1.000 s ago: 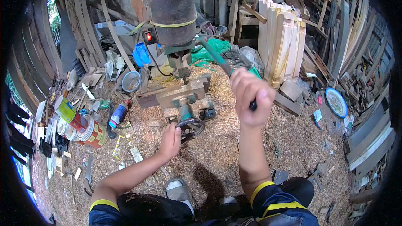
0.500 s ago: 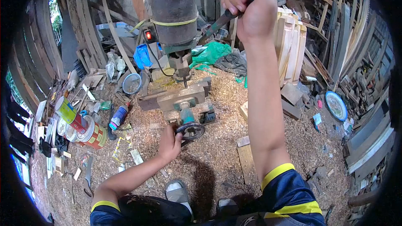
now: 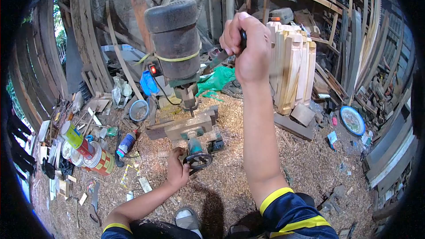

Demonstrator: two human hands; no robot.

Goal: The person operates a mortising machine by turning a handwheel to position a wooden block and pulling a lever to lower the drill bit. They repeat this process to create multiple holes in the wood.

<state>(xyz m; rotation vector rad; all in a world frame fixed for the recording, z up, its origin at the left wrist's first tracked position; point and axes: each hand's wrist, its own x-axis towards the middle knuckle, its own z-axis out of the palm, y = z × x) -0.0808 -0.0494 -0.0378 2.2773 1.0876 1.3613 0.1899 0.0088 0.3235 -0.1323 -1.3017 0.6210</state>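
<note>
Your right hand [image 3: 248, 46] is clenched round the feed lever [image 3: 217, 62], beside the drill's motor housing [image 3: 175, 44], high for leverage. Below the housing, your left hand [image 3: 177, 172] grasps the handwheel [image 3: 198, 160], apparently positioning the wooden block [image 3: 188, 126] lying under the bit [image 3: 191, 111].
</note>
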